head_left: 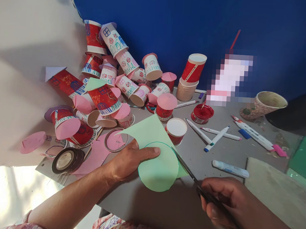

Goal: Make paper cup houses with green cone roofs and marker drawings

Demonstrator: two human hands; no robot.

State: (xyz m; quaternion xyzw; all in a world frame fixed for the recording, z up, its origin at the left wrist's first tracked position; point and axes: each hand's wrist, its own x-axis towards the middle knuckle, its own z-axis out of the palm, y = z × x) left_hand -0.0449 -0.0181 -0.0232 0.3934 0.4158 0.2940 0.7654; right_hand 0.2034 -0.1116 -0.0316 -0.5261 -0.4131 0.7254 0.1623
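Observation:
A sheet of light green paper (pixel 152 128) is pinched in my left hand (pixel 129 159), thumb on top and fingers hidden beneath. A circle (pixel 159 177) outlined in darker green is partly cut out of its lower part. My right hand (pixel 222 201) is closed around the handles of dark scissors (pixel 191 172). Their tip meets the green paper at the circle's upper right edge. Just beyond the paper stands a red paper cup (pixel 176 129) with its white base up. Left of my left hand lie a roll of tape (pixel 116 140) and pink paper (pixel 98 156).
Decorated paper cups (pixel 104 94) with paper tops are heaped at the left. Behind are stacked cups (pixel 191 77) and a red paint pot (pixel 202 114). Markers (pixel 217 139), a glue stick (pixel 230 168) and a patterned cup (pixel 269 104) lie right. A black tape roll (pixel 67 160) sits near the left edge.

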